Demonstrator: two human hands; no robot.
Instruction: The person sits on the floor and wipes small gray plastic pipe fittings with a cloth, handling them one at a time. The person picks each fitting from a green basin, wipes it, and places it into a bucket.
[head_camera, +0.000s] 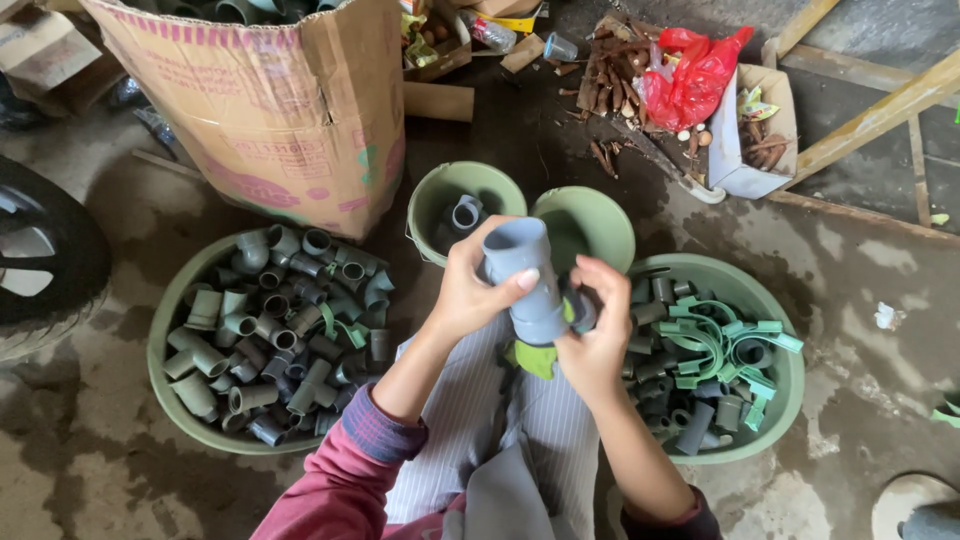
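Your left hand (470, 295) grips a grey pipe fitting (528, 280) around its upper half, thumb across the front. It stands nearly upright over your lap, open mouth up and tipped slightly left. Your right hand (592, 345) closes on its lower end from the right, so both hands sit on one long axis, left above, right below. What your right fingers pinch there is hidden; a green scrap (535, 358) shows just beneath. The basins (160, 330) of fittings flank you.
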